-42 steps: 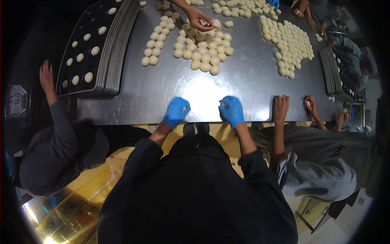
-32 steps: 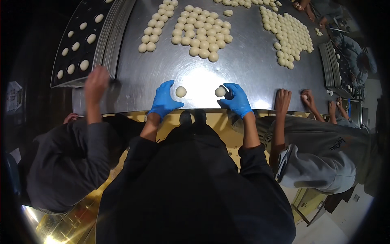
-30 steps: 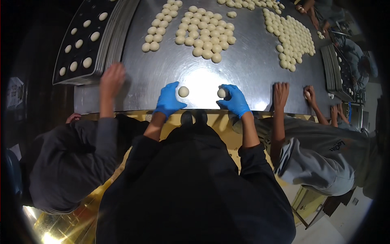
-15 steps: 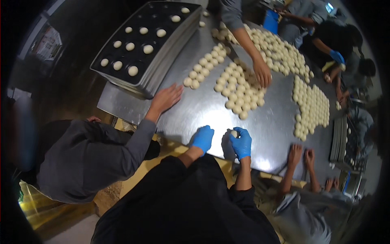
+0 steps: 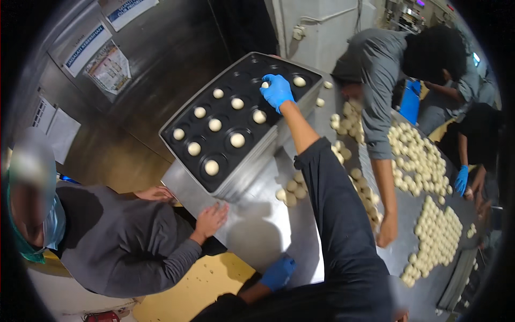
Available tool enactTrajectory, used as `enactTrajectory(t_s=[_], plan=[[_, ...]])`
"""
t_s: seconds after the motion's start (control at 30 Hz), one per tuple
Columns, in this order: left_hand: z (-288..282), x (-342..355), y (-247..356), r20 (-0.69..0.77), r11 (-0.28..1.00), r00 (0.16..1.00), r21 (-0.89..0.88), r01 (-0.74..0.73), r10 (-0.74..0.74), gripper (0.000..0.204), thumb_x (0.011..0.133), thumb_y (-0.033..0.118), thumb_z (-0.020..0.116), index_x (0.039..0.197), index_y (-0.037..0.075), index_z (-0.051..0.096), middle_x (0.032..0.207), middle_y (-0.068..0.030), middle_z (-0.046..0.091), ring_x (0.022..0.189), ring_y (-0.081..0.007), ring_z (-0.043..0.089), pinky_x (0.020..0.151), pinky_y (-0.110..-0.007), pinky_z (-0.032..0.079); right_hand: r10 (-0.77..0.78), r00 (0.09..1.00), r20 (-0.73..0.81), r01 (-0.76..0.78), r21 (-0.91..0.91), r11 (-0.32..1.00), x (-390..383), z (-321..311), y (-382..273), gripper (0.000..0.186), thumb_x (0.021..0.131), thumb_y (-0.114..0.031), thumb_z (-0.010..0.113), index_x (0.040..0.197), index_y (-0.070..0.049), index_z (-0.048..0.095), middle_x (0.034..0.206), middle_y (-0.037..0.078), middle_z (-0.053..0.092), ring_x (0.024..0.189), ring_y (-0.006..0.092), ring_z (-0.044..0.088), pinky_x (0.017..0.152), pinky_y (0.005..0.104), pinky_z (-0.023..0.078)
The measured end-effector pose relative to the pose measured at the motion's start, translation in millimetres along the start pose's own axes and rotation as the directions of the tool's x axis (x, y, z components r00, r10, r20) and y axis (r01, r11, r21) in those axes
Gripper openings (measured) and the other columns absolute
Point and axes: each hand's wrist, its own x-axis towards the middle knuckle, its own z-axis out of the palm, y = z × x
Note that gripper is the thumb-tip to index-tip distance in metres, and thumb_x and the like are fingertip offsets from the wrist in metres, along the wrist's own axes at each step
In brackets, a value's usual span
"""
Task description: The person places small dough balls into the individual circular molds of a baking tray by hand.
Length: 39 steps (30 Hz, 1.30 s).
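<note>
My right hand [image 5: 278,92], in a blue glove, reaches out over a black tray with round hollows [image 5: 236,83] at the top of a stack. Its fingertips are closed on a small pale dough ball [image 5: 265,85] above the far part of the tray. Several dough balls, such as one near the front corner [image 5: 211,168], sit singly in the hollows. Down by the table's near edge is my left hand [image 5: 279,272], also blue-gloved; shadow obscures its fingers.
Many dough balls [image 5: 437,236] lie grouped on the metal table [image 5: 263,231]. To the left, a person in grey rests a bare hand [image 5: 211,221] on the table edge. Another person's arm [image 5: 383,198] reaches across from the far side, right beside my right arm. Further people work beyond.
My right hand has gone from the near table edge out to the tray, carrying the dough ball. The view has swung left. The left hand stays low by the edge.
</note>
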Motion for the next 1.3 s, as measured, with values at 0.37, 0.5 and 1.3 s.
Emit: enactTrajectory(t_s=[0.37, 0.5, 1.3], plan=[[35, -1, -45, 0.339, 0.99, 0.934, -0.033, 0.134, -0.115, 0.02, 0.086, 0.011, 0.055, 0.101, 0.001, 0.062, 0.103, -0.0185, 0.064, 0.097, -0.0349, 0.063, 0.082, -0.041, 0.051, 0.038, 0.966, 0.257, 0.005, -0.164, 0.986, 90, 70, 58, 0.038, 0.083, -0.014, 0.068, 0.121, -0.011, 0.067, 0.124, 0.024, 0.061, 0.117, 0.0418, 0.058, 0.102, 0.0461, 0.048], [-47, 14, -23, 0.134, 0.873, 0.982, -0.454, 0.178, -0.13, 0.03, 0.082, 0.016, 0.067, 0.109, 0.005, 0.066, 0.104, -0.0164, 0.065, 0.101, -0.034, 0.063, 0.093, -0.043, 0.048, -0.018, 0.979, -0.204, 0.041, 0.112, 0.993, 15, 27, 29, 0.037, 0.086, -0.019, 0.071, 0.12, -0.005, 0.066, 0.123, 0.02, 0.063, 0.118, 0.0338, 0.06, 0.102, 0.04, 0.047], [-436, 557, -262, -0.594, 0.962, 0.758, -0.132, 0.239, -0.27, 0.048, 0.07, 0.02, 0.08, 0.115, 0.008, 0.072, 0.113, -0.0147, 0.072, 0.104, -0.0267, 0.069, 0.093, -0.035, 0.053, 0.308, 0.866, 0.393, -0.23, -0.234, 0.945, -510, -12, 23, 0.028, 0.082, -0.03, 0.068, 0.107, -0.017, 0.067, 0.081, 0.009, 0.064, 0.073, 0.0313, 0.064, 0.06, 0.0465, 0.053]])
